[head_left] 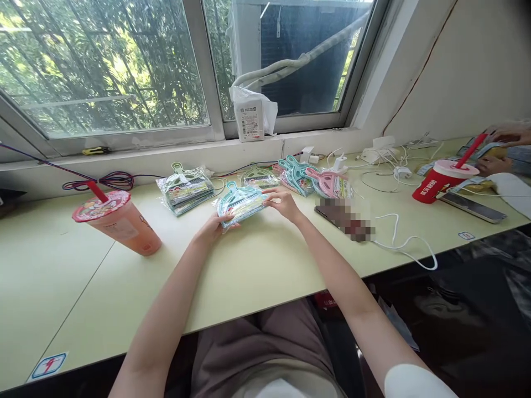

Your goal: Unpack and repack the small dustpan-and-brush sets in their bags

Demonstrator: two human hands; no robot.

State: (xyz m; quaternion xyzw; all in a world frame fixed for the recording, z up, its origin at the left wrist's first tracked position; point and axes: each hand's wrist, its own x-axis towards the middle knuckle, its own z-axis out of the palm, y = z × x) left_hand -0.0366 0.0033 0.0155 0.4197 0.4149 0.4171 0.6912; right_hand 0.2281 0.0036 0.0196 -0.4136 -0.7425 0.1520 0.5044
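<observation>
A teal comb-shaped item in a clear plastic pack (pixel 241 202) lies on the pale green table (pixel 257 265) in front of me. My left hand (pixel 213 226) grips its near left corner, fingers closed under the pack. My right hand (pixel 282 202) pinches its right edge. A stack of similar packed items (pixel 185 188) sits to the left. Loose teal ones (pixel 295 172) and a pink one (pixel 329 182) lie to the right.
An orange drink cup with red straw (pixel 120 221) stands at left. A phone with white cable (pixel 346 218) lies right of my hand. Another person's hands (pixel 504 146) are at far right, beside a red cup (pixel 440 179) and chargers (pixel 379 152). A white box (pixel 249 119) rests on the sill.
</observation>
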